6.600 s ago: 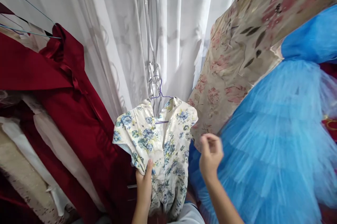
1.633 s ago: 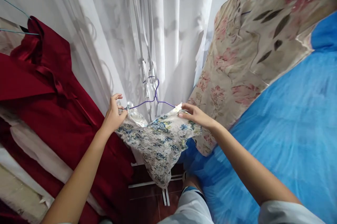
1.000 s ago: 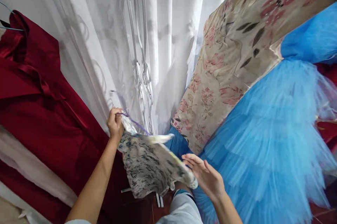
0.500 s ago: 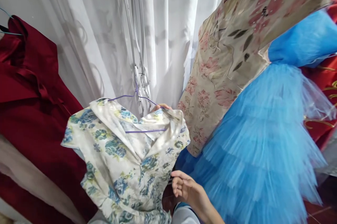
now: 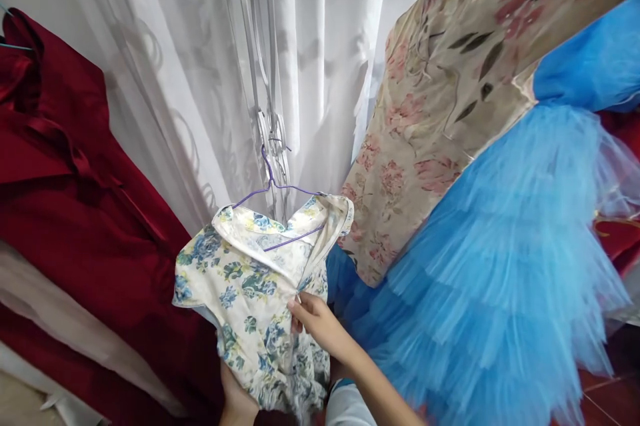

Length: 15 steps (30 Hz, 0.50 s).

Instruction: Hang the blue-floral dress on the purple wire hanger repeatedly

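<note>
A white dress with blue and yellow flowers [image 5: 250, 273] hangs on a thin purple wire hanger [image 5: 250, 194] before me. At the crossing of its neckline, my right hand [image 5: 315, 319] pinches the fabric between thumb and fingers. My left hand [image 5: 236, 389] is wrapped around the dress's lower left side; its fingers are mostly hidden behind the cloth. The hanger's hook rises beside white hanging loops [image 5: 273, 126], and I cannot tell whether it is caught on them.
Dark red garments [image 5: 60, 146] hang at left. To the right are a beige dress with pink flowers [image 5: 415, 139] and a blue tiered tulle dress [image 5: 480, 266]. A white curtain [image 5: 330, 46] covers the back. Reddish floor tiles [image 5: 610, 379] show at lower right.
My right hand has risen from beside the dress to its neckline and taken hold. The other hand has left the hanger's shoulder for the dress's left side. The dress has shifted right.
</note>
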Tool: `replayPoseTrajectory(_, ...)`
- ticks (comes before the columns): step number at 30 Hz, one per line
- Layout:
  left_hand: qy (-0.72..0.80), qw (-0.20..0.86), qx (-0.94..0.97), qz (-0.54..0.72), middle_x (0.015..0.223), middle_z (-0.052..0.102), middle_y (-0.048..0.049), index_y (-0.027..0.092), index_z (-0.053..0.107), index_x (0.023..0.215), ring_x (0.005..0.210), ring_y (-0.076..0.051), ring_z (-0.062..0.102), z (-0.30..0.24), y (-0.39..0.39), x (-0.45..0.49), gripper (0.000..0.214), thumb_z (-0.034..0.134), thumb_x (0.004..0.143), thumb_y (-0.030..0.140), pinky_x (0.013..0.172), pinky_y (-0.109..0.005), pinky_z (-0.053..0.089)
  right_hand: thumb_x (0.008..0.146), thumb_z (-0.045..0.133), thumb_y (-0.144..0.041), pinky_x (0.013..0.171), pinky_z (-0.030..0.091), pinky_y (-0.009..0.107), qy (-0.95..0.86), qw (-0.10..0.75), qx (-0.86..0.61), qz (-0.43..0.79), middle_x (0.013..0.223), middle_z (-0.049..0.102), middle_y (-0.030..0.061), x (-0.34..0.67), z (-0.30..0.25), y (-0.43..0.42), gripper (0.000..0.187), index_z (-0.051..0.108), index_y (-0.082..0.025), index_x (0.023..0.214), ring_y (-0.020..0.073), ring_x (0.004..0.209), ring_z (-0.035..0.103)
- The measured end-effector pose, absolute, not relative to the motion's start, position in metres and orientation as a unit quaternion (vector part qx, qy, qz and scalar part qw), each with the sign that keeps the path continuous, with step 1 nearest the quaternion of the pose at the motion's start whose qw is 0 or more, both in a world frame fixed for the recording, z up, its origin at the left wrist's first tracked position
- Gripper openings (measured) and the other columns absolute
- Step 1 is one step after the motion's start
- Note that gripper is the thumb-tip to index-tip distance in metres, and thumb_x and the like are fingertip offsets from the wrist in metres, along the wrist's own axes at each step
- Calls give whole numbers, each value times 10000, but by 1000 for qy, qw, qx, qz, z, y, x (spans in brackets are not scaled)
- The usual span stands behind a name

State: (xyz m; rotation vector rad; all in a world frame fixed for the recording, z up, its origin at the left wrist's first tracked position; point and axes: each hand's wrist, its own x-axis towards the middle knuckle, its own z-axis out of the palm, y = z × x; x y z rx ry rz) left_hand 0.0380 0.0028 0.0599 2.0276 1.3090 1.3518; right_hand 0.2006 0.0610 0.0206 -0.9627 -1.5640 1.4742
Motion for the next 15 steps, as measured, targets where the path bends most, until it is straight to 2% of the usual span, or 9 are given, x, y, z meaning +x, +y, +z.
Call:
replayPoseTrajectory(2,486,265,638,534,1018,725,-107,218,679,1165,924,-246,696,36,-20,39,418,465,956,510,864,-432,565,917,547,-570,571,386,288,-629,400,-402,533,570,602,-6,198,19,67,425,514,-211,691,161,546,525)
replayPoseTrajectory(4,512,396,482,591,1018,745,-79,288,683,1169,1013,-254,700,15,-35,38,336,590,893,458,950,-407,531,937,519,-544,557,371,278,-633,413,-411,510,570,596,-7,197,20,73,415,537,-202,701,146,530,500)
replayPoseTrajectory(7,515,528,282,613,1119,726,-84,256,615,1278,1166,-319,634,-3,-41,34,616,795,703,380,1032,-444,480,933,522,-528,512,334,262,-608,413,-413,538,543,599,-12,197,24,77,391,529,-198,724,124,469,448)
replayPoseTrajectory(10,507,543,204,638,1152,713,-89,224,586,1299,1228,-337,589,-2,-35,28,721,826,627,326,1050,-438,465,912,562,-499,492,318,249,-595,413,-397,564,543,612,-19,195,27,78,338,513,-202,760,116,450,439)
replayPoseTrajectory(15,514,520,154,665,1131,716,-78,215,623,1226,1211,-313,603,11,-27,22,619,770,627,265,1025,-404,485,924,556,-408,523,350,241,-620,437,-382,529,561,590,-28,184,28,73,245,540,-201,794,129,510,500)
